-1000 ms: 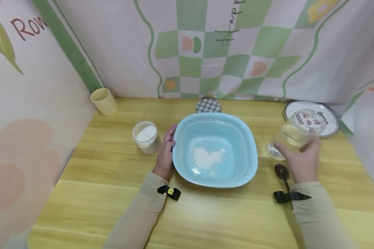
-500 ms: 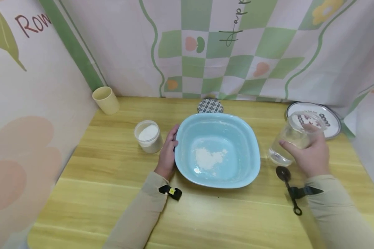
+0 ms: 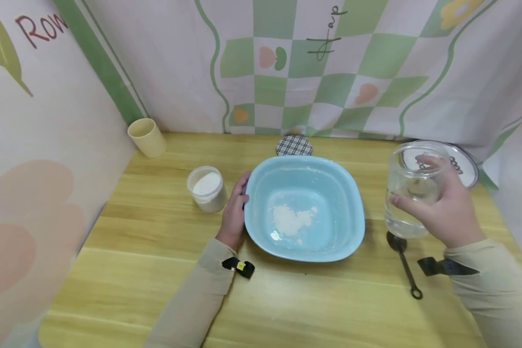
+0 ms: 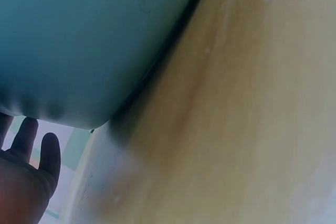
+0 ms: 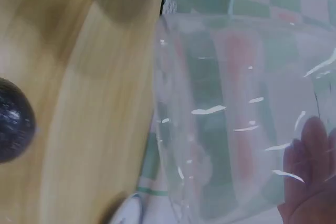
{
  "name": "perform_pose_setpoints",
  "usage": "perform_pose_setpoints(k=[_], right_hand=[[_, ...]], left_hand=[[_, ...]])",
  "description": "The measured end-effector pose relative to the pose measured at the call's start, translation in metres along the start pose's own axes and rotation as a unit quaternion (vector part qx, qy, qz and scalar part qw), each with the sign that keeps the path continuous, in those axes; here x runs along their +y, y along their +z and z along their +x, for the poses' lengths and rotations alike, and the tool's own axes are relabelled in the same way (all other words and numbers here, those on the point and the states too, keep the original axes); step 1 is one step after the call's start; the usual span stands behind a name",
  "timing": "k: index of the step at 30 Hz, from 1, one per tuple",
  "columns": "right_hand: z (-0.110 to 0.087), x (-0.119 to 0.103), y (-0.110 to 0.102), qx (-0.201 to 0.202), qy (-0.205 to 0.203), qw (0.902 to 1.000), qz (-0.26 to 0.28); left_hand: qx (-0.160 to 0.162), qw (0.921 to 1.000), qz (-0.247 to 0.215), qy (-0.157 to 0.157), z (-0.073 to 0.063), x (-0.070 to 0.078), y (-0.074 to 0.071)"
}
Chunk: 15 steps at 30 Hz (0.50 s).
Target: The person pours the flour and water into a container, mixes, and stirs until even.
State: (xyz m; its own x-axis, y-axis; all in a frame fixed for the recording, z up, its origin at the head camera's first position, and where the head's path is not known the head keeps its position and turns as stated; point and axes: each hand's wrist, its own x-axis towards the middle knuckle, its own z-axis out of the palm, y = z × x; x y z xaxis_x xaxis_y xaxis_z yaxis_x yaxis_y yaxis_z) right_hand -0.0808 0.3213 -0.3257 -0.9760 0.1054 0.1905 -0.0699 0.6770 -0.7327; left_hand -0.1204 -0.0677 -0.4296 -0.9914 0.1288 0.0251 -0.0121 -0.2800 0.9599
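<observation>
In the head view a light blue basin (image 3: 339, 227) stands mid-table, with a patch of white powder (image 3: 292, 220) on its bottom. My left hand (image 3: 233, 212) rests against the basin's left side, fingers extended along the outside wall; the left wrist view shows straight fingers (image 4: 50, 153) there. To the basin's right, my right hand (image 3: 448, 208) grips a clear jar (image 3: 404, 212) of clear liquid, thumb on its near side and fingers round the far side. The jar is nearly upright and appears raised off the table. Just below its base lies a dark spoon (image 3: 406, 268).
A clear tub (image 3: 209, 193) of white powder stands left of the basin. At the back are a yellow cup (image 3: 147, 138), a checked round coaster (image 3: 293, 145) behind the basin, and a white plate (image 3: 465, 166) partly behind the jar. Patterned cloth encloses the wooden table (image 3: 287, 304).
My right hand has moved the jar slightly right and toward me, and the jar has gone from tilted to nearly upright. More of the spoon shows. My left hand stays at the basin.
</observation>
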Motion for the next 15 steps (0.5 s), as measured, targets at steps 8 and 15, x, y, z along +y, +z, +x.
perform_pose_setpoints(k=[8,15], right_hand=[[0.001,-0.019,-0.009,-0.084,-0.035,0.9954,-0.028],[-0.001,-0.032,-0.010,-0.123,-0.065,0.9881,-0.065]], left_hand=[[-0.002,1.0000,0.005,0.001,0.001,0.000,0.000],[-0.004,0.9999,0.015,0.002,0.000,0.001,0.000]])
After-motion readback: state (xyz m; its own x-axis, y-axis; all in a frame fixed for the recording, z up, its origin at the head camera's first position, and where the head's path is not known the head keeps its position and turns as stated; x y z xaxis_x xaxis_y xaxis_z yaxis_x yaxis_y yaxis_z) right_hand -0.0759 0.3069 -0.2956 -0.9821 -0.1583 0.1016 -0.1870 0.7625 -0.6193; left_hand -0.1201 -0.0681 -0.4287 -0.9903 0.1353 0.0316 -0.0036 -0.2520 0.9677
